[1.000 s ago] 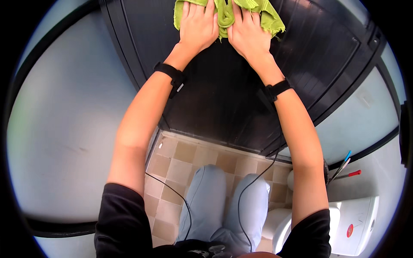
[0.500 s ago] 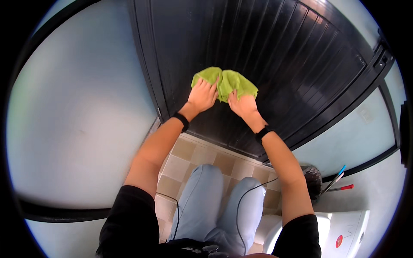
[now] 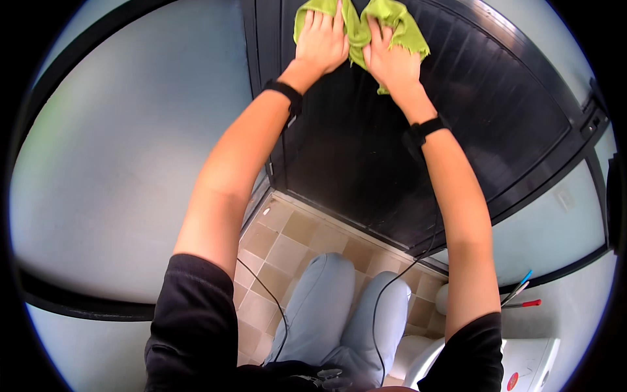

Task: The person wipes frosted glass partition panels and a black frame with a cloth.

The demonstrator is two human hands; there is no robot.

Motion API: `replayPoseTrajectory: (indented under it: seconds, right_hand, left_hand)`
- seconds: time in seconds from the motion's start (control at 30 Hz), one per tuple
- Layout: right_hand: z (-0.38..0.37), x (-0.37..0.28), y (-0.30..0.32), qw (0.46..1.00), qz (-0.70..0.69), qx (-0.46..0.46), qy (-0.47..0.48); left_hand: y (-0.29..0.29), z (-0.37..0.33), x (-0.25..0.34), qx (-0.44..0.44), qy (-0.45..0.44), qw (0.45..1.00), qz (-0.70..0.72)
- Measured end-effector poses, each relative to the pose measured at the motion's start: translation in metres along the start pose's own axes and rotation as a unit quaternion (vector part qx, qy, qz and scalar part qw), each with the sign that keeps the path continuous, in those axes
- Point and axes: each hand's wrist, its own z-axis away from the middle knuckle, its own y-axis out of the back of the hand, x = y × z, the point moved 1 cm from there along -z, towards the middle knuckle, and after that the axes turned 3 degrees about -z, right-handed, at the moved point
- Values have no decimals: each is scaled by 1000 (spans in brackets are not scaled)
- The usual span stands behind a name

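Observation:
A lime-green cloth (image 3: pixel 354 36) is spread against a dark panelled door (image 3: pixel 366 163), high in the view and bunched between my hands. My left hand (image 3: pixel 322 44) presses on its left part, with the fingers pointing up over the fabric. On its right part lies my right hand (image 3: pixel 396 65), fingers partly bent into the folds. A frayed edge of the cloth hangs beside and below the right hand. Each wrist wears a black band. Both arms are stretched out far from my body.
A frosted panel (image 3: pixel 137 157) in a dark frame stands on the left. Checkered floor tiles (image 3: pixel 287 255) lie below the door, around my knees. At the lower right are a white toilet (image 3: pixel 529 356) and several thin handles, one red-tipped (image 3: pixel 532 303). A thin black cable crosses my legs.
Both hands have slid up the door with the cloth, which now reaches the top edge of the view. My arms are stretched further out.

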Motion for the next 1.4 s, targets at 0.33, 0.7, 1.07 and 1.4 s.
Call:
replayPoseTrajectory:
  seconds: [0.33,0.7,1.07,1.4]
  right_hand:
    - [57,-66,-46,997,-68,-46,9]
    - [168,-139,-61,931,-190,-304,63]
    - [197,-148,-49,874,-208,-436,55]
    - [42,19,20,965,0,-261,-6]
  left_hand:
    - [-38,103,-5,14,112,992,59]
    - [-24,256,32,-296,205,927,104]
    - [9,289,48,-391,95,914,49]
    - [21,30,49,22,-58,989,137]
